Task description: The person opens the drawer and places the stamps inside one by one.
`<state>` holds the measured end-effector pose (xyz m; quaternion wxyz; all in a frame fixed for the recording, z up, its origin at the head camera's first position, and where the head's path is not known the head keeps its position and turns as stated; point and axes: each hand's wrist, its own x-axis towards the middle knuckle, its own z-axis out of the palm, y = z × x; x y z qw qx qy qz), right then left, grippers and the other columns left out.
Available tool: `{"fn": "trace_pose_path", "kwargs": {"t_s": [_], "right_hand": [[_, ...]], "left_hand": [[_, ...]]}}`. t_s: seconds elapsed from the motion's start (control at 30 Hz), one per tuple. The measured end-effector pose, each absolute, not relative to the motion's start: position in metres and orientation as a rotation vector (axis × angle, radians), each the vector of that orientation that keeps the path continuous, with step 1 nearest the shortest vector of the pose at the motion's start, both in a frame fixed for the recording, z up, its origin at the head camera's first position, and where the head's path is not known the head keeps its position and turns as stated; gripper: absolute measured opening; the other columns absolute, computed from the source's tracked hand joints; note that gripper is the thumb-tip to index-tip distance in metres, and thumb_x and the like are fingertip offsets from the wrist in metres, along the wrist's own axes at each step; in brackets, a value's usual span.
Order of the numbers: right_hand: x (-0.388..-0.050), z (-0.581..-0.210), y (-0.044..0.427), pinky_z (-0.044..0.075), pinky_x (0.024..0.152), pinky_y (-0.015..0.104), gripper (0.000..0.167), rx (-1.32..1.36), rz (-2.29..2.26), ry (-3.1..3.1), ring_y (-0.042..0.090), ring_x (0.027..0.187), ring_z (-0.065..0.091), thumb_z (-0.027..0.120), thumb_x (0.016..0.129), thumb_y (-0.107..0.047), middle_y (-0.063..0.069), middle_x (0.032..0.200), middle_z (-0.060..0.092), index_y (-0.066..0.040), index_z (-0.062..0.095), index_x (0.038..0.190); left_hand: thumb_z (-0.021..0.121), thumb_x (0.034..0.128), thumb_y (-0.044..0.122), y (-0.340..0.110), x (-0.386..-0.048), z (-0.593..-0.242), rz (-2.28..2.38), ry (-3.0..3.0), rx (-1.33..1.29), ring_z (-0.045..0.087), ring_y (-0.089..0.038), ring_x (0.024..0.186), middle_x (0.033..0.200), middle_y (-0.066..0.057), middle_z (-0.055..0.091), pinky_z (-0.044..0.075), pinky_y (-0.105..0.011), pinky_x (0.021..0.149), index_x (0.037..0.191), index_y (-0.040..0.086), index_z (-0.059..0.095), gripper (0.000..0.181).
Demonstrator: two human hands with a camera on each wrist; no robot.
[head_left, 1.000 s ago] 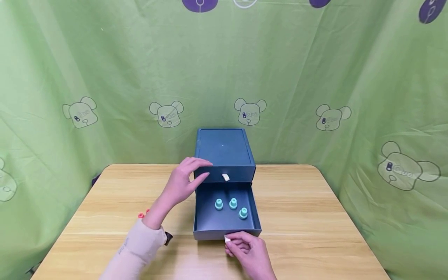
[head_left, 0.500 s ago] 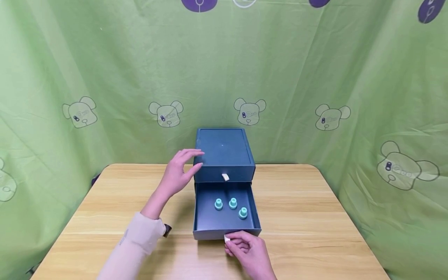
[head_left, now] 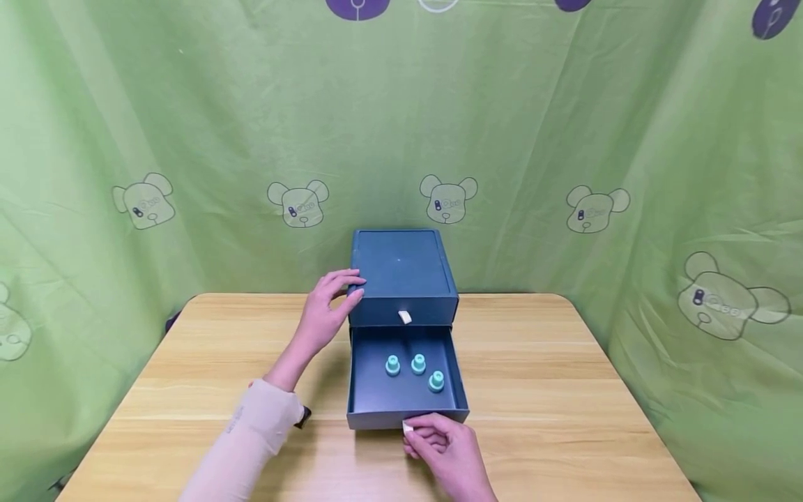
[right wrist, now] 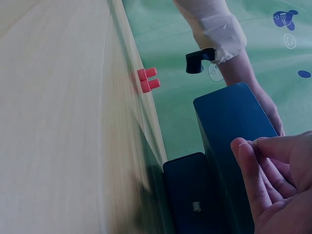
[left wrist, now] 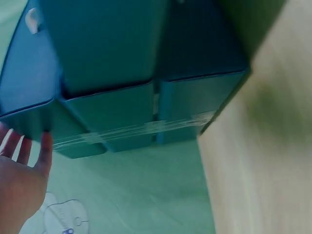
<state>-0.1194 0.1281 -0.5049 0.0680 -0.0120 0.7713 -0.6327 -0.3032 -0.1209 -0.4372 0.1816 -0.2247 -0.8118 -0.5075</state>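
A dark blue cabinet (head_left: 401,261) has one drawer (head_left: 370,399) pulled out below its top drawer. My right hand (head_left: 448,450) pinches that drawer's small white pull tab (head_left: 408,427) between thumb and forefinger. Inside lie 3 turquoise stepped knob-like pieces, among them a front right piece (head_left: 436,381). My left hand (head_left: 326,307) rests with extended fingers against the cabinet's upper left edge; the left wrist view shows its fingers (left wrist: 46,146) at the side wall. On the top drawer front sits another white tab (head_left: 404,317).
In the right wrist view, red pieces (right wrist: 147,80) stand on the wooden table (head_left: 546,418) beyond the cabinet; my left sleeve mostly hides them in the head view. A lower drawer front (right wrist: 187,183) sits beneath the pulled-out drawer. Clear tape (left wrist: 156,126) crosses the cabinet's side. Green curtains (head_left: 533,104) surround the table.
My left hand has drawn back from in front of the top drawer and settled on the cabinet's upper left edge. My right hand and the pulled-out drawer stay in place.
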Motion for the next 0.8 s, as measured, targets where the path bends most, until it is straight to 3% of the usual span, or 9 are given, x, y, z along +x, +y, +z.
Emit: {"fn": "trace_pose_path", "kwargs": {"t_s": [0.43, 0.8], "right_hand": [[-0.1193, -0.5069, 0.1283, 0.061, 0.071, 0.023, 0.024, -0.047, -1.908, 2.348, 0.029, 0.082, 0.078, 0.077, 0.093, -0.015, 0.017, 0.092, 0.078, 0.002, 0.076, 0.111], [-0.1201, -0.5078, 0.1284, 0.061, 0.071, 0.023, 0.025, -0.038, -1.888, 2.347, 0.023, 0.08, 0.078, 0.078, 0.093, -0.017, 0.015, 0.092, 0.078, 0.0, 0.076, 0.111]], "left_hand": [[0.068, 0.1013, 0.028, -0.1184, -0.3024, -0.4424, -1.57, -2.214, -0.598, 0.053, -0.02, 0.135, 0.144, -0.001, 0.061, 0.051, -0.045, 0.108, 0.122, 0.016, 0.074, 0.025], [0.067, 0.1018, 0.028, -0.1186, -0.3029, -0.4443, -1.61, -2.206, -0.601, 0.053, -0.021, 0.136, 0.146, -0.001, 0.059, 0.049, -0.049, 0.11, 0.122, 0.015, 0.074, 0.025]]}}
